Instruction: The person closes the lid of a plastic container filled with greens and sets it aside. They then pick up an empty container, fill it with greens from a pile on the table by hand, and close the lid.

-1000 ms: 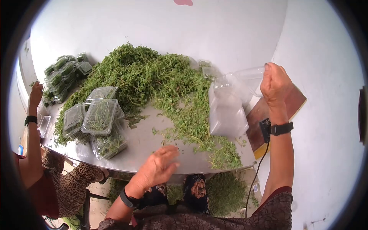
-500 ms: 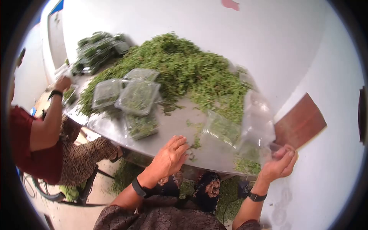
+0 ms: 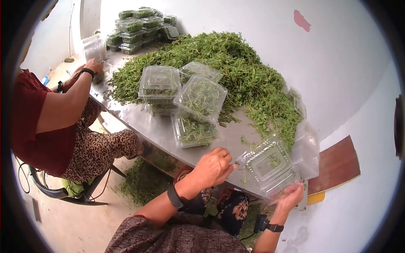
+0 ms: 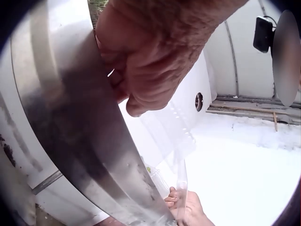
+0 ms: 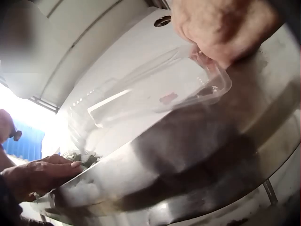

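Observation:
My right hand grips one edge of an unfolded clear plastic clamshell box, held over the table's near right edge. In the right wrist view the box stretches out from that hand's fingers. My left hand is raised over the table edge, left of the box, fingers bent and thumb tip forward. A bit of green shows at its fingertips; I cannot tell whether they pinch it. Left of the heap of leafy green sprigs lie several filled clamshell boxes, partly stacked.
Nested clear boxes stand at the table's right end, by a reddish-brown board. Filled boxes are piled at the far left. Another person sits at left, hands at the table. Greens lie on the floor.
My right hand has come down and left from beside the nested boxes, bringing the clamshell box over the near edge. My left hand's fingers are more bent. The head view has swung left.

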`<state>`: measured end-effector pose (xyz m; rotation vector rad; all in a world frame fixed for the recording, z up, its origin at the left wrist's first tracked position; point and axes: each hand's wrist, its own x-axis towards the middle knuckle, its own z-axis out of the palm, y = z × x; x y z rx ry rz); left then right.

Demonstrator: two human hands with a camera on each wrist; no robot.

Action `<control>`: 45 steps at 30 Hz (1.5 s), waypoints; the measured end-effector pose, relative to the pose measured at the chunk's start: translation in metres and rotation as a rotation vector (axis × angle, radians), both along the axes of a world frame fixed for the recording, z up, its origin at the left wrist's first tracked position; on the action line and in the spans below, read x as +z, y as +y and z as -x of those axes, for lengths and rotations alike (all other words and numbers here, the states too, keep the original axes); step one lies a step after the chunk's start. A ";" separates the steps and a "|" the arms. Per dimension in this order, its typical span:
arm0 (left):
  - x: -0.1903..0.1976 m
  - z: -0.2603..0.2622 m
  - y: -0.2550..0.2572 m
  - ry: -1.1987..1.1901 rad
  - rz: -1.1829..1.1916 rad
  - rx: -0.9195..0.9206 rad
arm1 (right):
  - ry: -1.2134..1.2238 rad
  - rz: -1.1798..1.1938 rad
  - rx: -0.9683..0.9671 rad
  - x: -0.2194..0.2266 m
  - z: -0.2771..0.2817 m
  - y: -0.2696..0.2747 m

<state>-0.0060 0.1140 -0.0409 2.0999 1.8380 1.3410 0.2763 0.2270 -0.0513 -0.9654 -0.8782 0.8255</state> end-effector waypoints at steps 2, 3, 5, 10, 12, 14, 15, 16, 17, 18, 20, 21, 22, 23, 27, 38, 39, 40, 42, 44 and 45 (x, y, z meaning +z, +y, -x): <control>0.001 0.004 0.007 0.001 0.009 -0.007 | 0.064 -0.008 0.003 -0.002 -0.004 0.004; 0.001 0.006 0.010 0.010 0.024 -0.014 | 0.083 -0.008 0.017 -0.003 -0.006 0.004; -0.006 0.012 0.014 -0.039 0.008 -0.055 | 0.107 -0.006 0.014 -0.004 -0.008 0.003; -0.006 0.017 0.011 -0.103 -0.044 -0.122 | 0.105 -0.041 0.002 -0.005 -0.006 0.003; -0.004 0.018 0.010 -0.080 -0.041 -0.111 | 0.106 -0.035 -0.029 -0.006 -0.005 0.004; -0.004 0.017 0.009 -0.081 -0.043 -0.129 | 0.107 -0.028 -0.061 -0.009 -0.005 0.004; -0.003 0.016 0.008 -0.092 -0.036 -0.117 | 0.103 -0.022 -0.048 -0.009 -0.006 0.003; -0.003 0.016 0.008 -0.103 -0.030 -0.106 | 0.097 -0.017 -0.035 -0.009 -0.006 0.002; -0.002 0.016 0.008 -0.125 -0.026 -0.114 | 0.100 -0.021 -0.056 -0.009 -0.004 0.001; -0.001 0.018 0.006 -0.123 -0.028 -0.135 | 0.074 -0.028 -0.034 -0.009 0.000 -0.001; 0.001 0.018 0.007 -0.175 0.011 -0.122 | 0.051 -0.042 -0.044 -0.011 -0.002 -0.002; 0.001 0.017 0.007 -0.186 0.013 -0.104 | 0.020 -0.032 -0.034 -0.013 -0.003 -0.002; 0.001 0.017 0.007 -0.183 0.012 -0.118 | -0.010 -0.021 -0.023 -0.014 -0.004 -0.002; 0.001 0.017 0.007 -0.191 0.008 -0.108 | -0.034 -0.043 -0.019 -0.015 -0.004 -0.002; 0.001 0.015 0.007 -0.166 -0.004 -0.077 | 0.024 -0.008 -0.002 -0.006 0.005 -0.008; 0.004 0.009 0.008 -0.118 -0.020 0.021 | 0.017 0.034 0.063 0.008 0.014 -0.016; 0.004 0.008 0.008 -0.107 -0.030 0.034 | -0.001 0.054 0.051 0.011 0.016 -0.018; 0.004 0.007 0.008 -0.098 -0.041 0.047 | 0.002 0.052 0.051 0.011 0.016 -0.018; 0.003 0.009 0.009 -0.090 -0.042 0.045 | -0.021 0.042 0.051 0.010 0.017 -0.018; 0.001 0.010 0.009 -0.096 -0.056 0.051 | -0.007 0.039 0.045 0.009 0.018 -0.019; 0.003 0.009 0.009 -0.086 -0.048 0.052 | -0.039 0.046 0.056 0.009 0.018 -0.020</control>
